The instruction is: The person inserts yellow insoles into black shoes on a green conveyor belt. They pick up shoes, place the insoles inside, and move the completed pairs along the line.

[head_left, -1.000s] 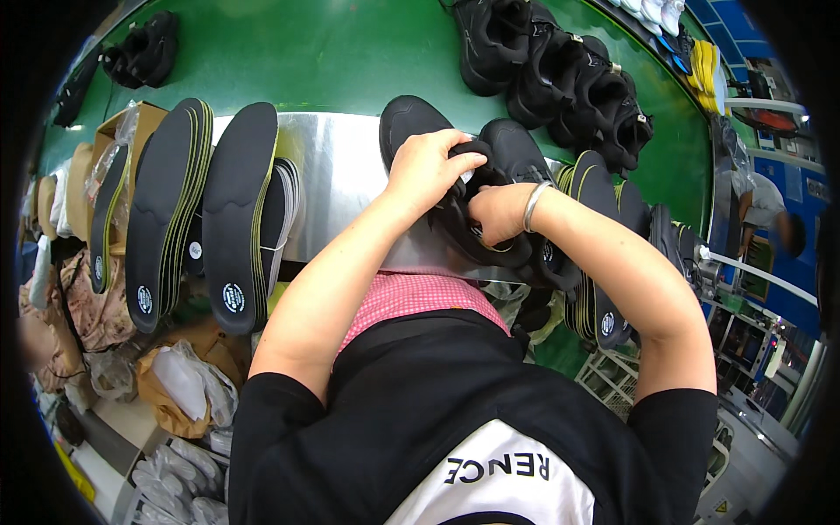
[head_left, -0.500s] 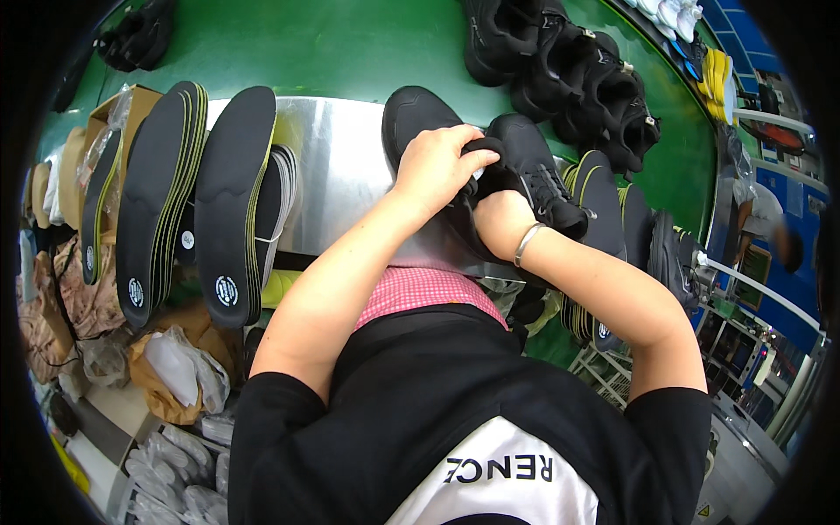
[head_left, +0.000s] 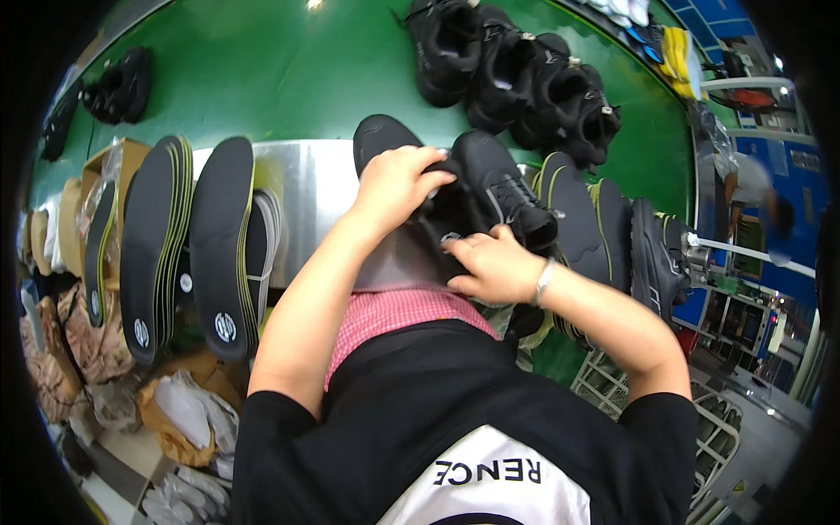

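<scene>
A black shoe (head_left: 381, 136) lies toe away from me on the metal plate. My left hand (head_left: 395, 188) is closed on its tongue, at the front of the opening. At the heel end, my right hand (head_left: 500, 267) grips the shoe's rim between thumb and fingers. A black insole (head_left: 450, 237) with a pale round mark shows inside, by the right fingertips; the rest of it is hidden in the shoe. Touching on the right is a second black shoe (head_left: 507, 188) with laces, held by neither hand.
Stacks of black insoles with yellow-green edges (head_left: 223, 236) stand at the left. More insoles (head_left: 573, 210) and a black shoe (head_left: 652, 262) are at the right. Several black shoes (head_left: 516, 79) sit on the green table (head_left: 289, 70). A cardboard box (head_left: 131, 157) stands far left.
My right hand has come out of the shoe's opening and moved back to its heel, uncovering the insole's mark. The left hand stays on the tongue. The whole view has shifted slightly.
</scene>
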`<state>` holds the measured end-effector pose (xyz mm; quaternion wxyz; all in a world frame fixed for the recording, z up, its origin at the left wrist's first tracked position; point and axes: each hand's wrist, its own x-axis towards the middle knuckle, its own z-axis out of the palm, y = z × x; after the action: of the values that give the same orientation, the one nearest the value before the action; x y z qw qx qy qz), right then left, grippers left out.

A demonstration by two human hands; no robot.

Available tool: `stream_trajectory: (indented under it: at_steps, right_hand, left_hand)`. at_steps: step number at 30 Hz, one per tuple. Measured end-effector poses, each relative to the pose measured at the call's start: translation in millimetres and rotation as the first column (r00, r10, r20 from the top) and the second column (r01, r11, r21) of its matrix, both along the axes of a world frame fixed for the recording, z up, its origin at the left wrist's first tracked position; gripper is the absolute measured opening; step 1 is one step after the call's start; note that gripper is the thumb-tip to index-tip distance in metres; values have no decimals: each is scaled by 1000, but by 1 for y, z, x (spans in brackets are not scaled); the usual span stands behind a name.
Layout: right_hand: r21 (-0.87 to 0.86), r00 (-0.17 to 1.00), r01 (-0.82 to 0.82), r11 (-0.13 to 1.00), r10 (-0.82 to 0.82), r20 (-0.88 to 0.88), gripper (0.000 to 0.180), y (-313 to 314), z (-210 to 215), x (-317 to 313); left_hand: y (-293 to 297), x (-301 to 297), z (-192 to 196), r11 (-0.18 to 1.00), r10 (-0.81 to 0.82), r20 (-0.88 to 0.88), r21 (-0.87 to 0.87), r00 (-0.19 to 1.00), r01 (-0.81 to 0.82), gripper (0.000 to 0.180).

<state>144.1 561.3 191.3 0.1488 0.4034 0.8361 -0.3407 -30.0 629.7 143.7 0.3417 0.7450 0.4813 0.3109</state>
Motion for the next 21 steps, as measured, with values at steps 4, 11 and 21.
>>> stream_trajectory:
  at_steps: [4,11,21]
  right_hand:
    - [395,891,396,829,-244,-382,33,-15,37,31]
    - [433,681,690,580,-723,-118,53,-65,-11,76]
    - [3,639,697,717,-620,-456,40,-8,-7,37]
  left_hand:
    - [-15,-13,33,971,116,-374,237,920,-27,31]
    - [-94,26,31,992,-120,-373,-90,920,93,87]
    - [-41,-2,14,945,175,-376,-196,910,-263,53]
